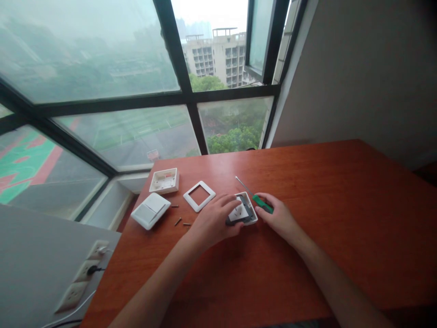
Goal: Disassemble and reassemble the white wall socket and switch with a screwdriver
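Observation:
My left hand (213,222) rests on a wall socket module (243,211) lying on the red-brown table (324,218), fingers curled over its left side and holding it down. My right hand (278,214) is closed around a green-handled screwdriver (261,203) just right of the socket; its thin metal shaft points up and to the left, away from me. The socket shows a white face inside a dark and white frame.
Left of the socket lie a white square frame (199,196), a white switch plate (150,210), a white back box (164,180) and several small screws (178,220). Large windows stand behind the table. Wall outlets (83,272) with a plugged cable sit at lower left.

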A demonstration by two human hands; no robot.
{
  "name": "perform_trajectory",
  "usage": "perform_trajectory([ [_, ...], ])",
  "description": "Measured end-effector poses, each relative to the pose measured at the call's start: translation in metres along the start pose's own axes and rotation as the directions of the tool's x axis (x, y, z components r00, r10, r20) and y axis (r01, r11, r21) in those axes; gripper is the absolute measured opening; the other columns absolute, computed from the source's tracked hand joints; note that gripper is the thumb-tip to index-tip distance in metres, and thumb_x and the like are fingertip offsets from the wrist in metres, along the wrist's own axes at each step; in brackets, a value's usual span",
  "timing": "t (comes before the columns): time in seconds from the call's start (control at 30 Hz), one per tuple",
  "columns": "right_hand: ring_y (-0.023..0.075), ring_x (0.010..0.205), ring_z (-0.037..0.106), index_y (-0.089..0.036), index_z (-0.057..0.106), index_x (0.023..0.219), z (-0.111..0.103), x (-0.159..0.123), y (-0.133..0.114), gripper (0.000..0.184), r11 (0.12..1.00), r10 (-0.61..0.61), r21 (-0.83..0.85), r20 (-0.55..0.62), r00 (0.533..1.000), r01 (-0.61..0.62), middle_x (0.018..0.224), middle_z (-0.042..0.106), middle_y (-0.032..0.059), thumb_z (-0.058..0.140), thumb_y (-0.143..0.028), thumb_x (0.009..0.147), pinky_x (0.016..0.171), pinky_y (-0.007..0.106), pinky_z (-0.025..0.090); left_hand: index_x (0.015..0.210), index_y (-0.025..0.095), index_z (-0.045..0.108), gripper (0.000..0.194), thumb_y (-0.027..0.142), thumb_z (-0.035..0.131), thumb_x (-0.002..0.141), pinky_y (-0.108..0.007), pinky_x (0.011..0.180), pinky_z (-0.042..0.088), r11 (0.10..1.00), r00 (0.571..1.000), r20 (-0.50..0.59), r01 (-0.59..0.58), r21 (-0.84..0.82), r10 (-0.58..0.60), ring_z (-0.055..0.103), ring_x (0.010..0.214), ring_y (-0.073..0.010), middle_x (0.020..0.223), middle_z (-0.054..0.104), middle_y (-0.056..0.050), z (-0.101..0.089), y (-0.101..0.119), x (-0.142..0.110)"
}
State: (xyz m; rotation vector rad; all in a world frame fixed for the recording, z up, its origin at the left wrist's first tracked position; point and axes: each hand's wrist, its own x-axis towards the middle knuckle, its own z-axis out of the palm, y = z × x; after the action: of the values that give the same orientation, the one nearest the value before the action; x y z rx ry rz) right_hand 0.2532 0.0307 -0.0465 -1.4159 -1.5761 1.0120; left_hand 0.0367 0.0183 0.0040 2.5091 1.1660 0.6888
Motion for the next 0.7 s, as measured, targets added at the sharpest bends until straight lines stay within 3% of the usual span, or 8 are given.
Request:
perform_trajectory([
  [0.17, 0.0258, 0.098, 0.066, -0.018, 0.064, 0.111, 0.0016, -0.0022, -0.0021, 0.037, 1.0, -0.025, -0.013, 0.023, 0.999, 0.026, 0.109, 0.071, 0.0097, 0.065, -0.035, 0.078, 0.088, 0.04, 0.05, 0.116, 0.019, 0.057, 0.034, 0.022, 0.063, 0.083, -0.042, 0.097, 0.05, 1.0, 1.0, -0.017, -0.024, 0.015, 0.024, 0.058, 0.114, -0.0261, 0.123, 0.062, -0.011, -0.0003, -0.0009, -0.0014],
  [0.3, 0.0255, 0.099, 0.066, -0.018, 0.064, 0.111, 0.0029, -0.0023, -0.001, 0.036, 0.998, -0.052, -0.045, 0.029, 0.998, 0.053, 0.109, 0.071, 0.0097, 0.064, -0.031, 0.077, 0.089, 0.04, 0.049, 0.12, 0.017, 0.054, 0.031, 0.031, 0.055, 0.093, -0.044, 0.098, 0.05, 0.989, 0.997, 0.002, -0.073, 0.126, 0.073, 0.057, 0.117, -0.0282, 0.128, 0.059, -0.014, 0.0025, -0.0031, -0.0044],
  [0.5, 0.0245, 0.097, 0.066, -0.018, 0.064, 0.11, 0.0033, -0.0018, -0.0025, 0.034, 0.999, -0.051, -0.012, 0.032, 0.998, 0.051, 0.107, 0.071, 0.0089, 0.064, -0.032, 0.078, 0.088, 0.039, 0.05, 0.125, 0.016, 0.05, 0.035, 0.032, 0.053, 0.095, -0.048, 0.106, 0.044, 0.949, 0.978, 0.062, -0.21, 0.235, 0.201, 0.054, 0.124, -0.0284, 0.127, 0.06, -0.015, 0.0059, -0.0062, -0.0071],
  [0.7, 0.0253, 0.098, 0.067, -0.019, 0.063, 0.11, 0.0041, -0.003, -0.005, 0.035, 0.999, -0.042, -0.011, 0.021, 0.999, 0.042, 0.108, 0.072, 0.0095, 0.064, -0.032, 0.078, 0.089, 0.04, 0.05, 0.128, 0.015, 0.049, 0.036, 0.026, 0.051, 0.094, -0.05, 0.106, 0.044, 0.933, 0.967, 0.095, -0.254, 0.256, 0.237, 0.052, 0.126, -0.0296, 0.129, 0.06, -0.015, 0.0043, -0.0067, -0.0076],
])
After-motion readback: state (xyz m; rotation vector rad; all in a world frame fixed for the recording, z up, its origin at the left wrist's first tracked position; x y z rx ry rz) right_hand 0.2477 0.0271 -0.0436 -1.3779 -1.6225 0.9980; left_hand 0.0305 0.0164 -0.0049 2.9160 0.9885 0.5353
